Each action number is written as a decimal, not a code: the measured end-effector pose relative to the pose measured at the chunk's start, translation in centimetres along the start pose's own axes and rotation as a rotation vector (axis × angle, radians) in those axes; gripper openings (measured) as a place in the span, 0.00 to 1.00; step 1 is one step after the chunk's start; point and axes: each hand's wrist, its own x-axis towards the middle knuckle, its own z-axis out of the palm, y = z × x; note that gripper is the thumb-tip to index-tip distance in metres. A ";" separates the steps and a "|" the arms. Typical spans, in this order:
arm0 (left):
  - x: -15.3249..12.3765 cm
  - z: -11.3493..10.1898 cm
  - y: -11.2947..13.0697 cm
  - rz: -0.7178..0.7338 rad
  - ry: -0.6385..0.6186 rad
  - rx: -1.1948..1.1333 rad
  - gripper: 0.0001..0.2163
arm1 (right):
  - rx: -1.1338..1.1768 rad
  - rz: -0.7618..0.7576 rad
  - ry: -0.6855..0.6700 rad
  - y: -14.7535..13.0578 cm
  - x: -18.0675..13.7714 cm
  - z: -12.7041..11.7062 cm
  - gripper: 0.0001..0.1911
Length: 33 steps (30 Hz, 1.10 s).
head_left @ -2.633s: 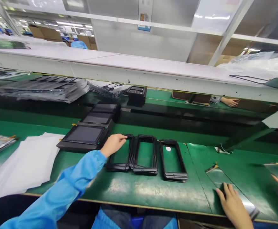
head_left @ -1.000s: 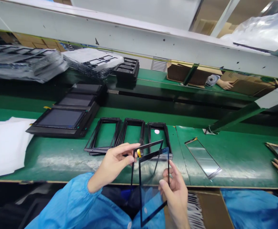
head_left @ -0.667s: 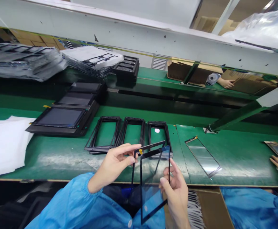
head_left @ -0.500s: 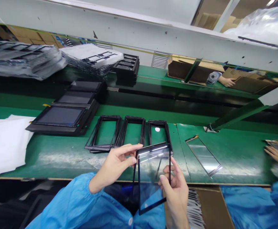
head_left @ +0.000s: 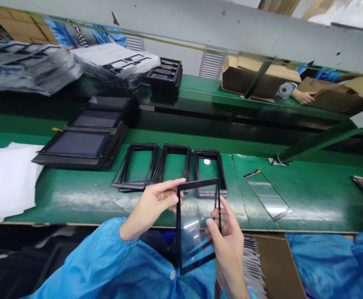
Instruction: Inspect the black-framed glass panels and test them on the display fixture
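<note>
Between my two hands, in front of my body, is a glass panel with a black border [head_left: 197, 220]. A thin black frame seems to lie against its back, but how far the two are joined I cannot tell. My left hand [head_left: 153, 205] pinches the upper left corner between thumb and fingers. My right hand [head_left: 228, 238] grips the right edge, its thumb in front and its fingers behind the glass. Just beyond, on the green bench, lie a left stack [head_left: 153, 166], a middle stack [head_left: 187, 166] and a right stack [head_left: 222, 174] of black frames.
Another glass panel [head_left: 267, 195] lies to the right. Dark screens [head_left: 77, 144] rest on black trays at the left, near white sheets [head_left: 8, 182]. A shelf above bears wrapped stacks [head_left: 116, 62] and cardboard [head_left: 253, 81]. A co-worker's blue sleeve [head_left: 321, 257] is at right.
The glass panel has tilted, and the black frame behind it now lines up more closely with its left edge. Both hands keep their hold. The co-worker's hand at right has drawn out of view.
</note>
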 end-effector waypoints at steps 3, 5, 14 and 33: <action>0.1 0.0 -0.1 -0.011 0.009 -0.003 0.23 | -0.008 0.008 -0.002 -0.3 -0.1 0.2 0.38; 0.1 0.0 -0.1 -0.011 0.014 0.003 0.23 | -0.017 0.009 0.001 -0.4 -0.2 0.3 0.38; -0.1 0.2 0.0 0.003 0.035 0.054 0.24 | -0.051 -0.001 0.020 0.1 -0.3 0.3 0.38; -2.1 0.6 2.1 0.020 0.008 0.374 0.18 | -0.133 -0.186 -0.108 -4.6 2.8 -1.0 0.17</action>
